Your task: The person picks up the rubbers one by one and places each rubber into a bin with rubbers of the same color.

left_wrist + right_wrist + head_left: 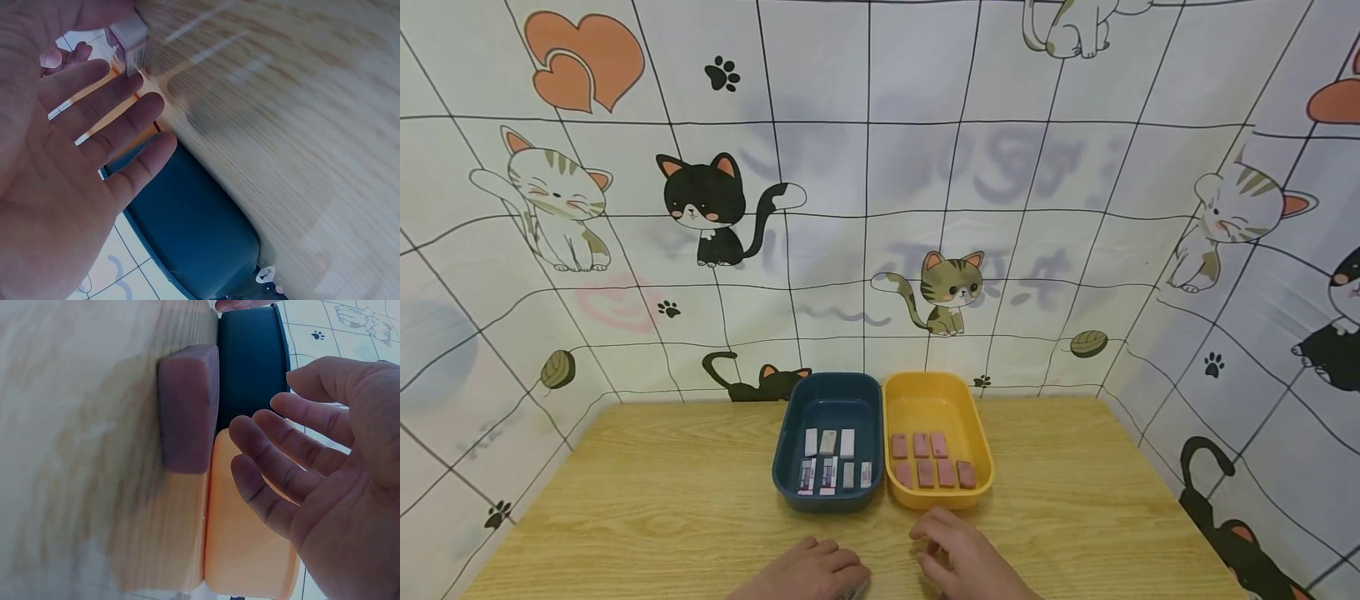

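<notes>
My left hand (816, 571) is low at the front of the table. In the left wrist view its thumb and nearest fingers pinch a small whitish, clear-wrapped block (128, 40), apparently an eraser; the other fingers (134, 125) extend loosely. My right hand (966, 554) hovers just in front of the yellow bin (928, 385), its fingers slightly bent and holding nothing. The right wrist view has a pink eraser (184, 412) on the table, beside and apart from those fingertips; I cannot make it out in the head view.
A dark blue bin (835, 392) touches the yellow one on its left. White erasers (828, 442), some in printed sleeves, lie inside the blue bin. Several pink erasers (921, 446) lie in the yellow bin. Behind the wooden table (685, 475) hangs a cat-patterned cloth (865, 183).
</notes>
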Tool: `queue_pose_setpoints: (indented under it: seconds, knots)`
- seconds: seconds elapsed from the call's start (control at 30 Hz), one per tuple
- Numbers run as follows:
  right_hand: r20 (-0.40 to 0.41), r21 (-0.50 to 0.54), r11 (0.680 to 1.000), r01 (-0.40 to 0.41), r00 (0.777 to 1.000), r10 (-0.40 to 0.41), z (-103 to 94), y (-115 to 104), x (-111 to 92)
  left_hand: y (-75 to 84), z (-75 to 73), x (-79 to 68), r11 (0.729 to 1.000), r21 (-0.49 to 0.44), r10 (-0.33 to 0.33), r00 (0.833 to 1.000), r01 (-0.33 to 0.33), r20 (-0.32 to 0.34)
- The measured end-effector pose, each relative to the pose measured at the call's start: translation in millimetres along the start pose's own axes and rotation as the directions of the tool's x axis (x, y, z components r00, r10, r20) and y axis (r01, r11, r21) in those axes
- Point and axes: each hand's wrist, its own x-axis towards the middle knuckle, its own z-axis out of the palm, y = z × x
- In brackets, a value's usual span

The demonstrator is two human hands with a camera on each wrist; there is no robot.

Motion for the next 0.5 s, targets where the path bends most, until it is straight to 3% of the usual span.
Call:
queue_pose_setpoints:
  seconds: [0.27, 0.37, 0.5]
  knots:
    - [0.030, 0.013, 1.000, -0.011, 0.999, 0.011, 1.7, -2.3, 0.9, -2.3, -4.9, -1.0, 0.991, -0.049, -0.120, 0.988, 0.125, 0.093]
    - [0.027, 0.011, 1.000, 0.007, 1.000, -0.007, 2.7, -1.8, 1.1, -2.0, -5.8, -1.8, 0.990, -0.030, -0.137, 0.986, 0.140, 0.090]
    - [0.012, 0.003, 0.999, 0.050, 0.999, -0.050, 4.1, 0.7, 1.1, -2.7, -7.3, -2.5, 0.994, 0.017, -0.112, 0.993, 0.112, 0.047]
